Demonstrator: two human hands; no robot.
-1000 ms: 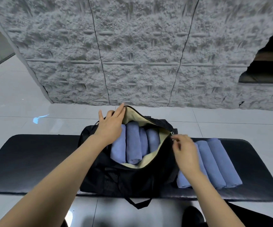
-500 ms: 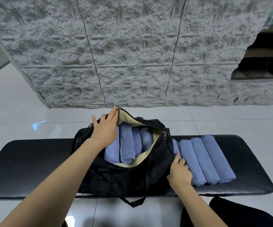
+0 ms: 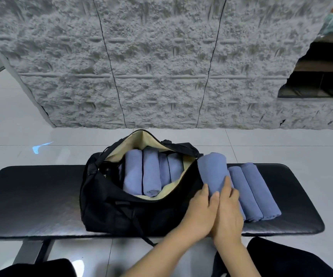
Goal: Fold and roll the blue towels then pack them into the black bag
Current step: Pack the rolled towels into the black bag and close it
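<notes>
Towel roll (image 3: 211, 172) just right of black bag (image 3: 121, 206), far end tilted up beside the open mouth; gripped at its near end by left hand (image 3: 199, 212) and right hand (image 3: 228, 212), fingers of both curled round it; probably light, soft and quick to unroll, so best squeezed gently round the middle; several packed rolls (image 3: 151, 172) side by side inside bag; spare rolls (image 3: 255, 192) further right of bag on bench (image 3: 31, 196).
</notes>
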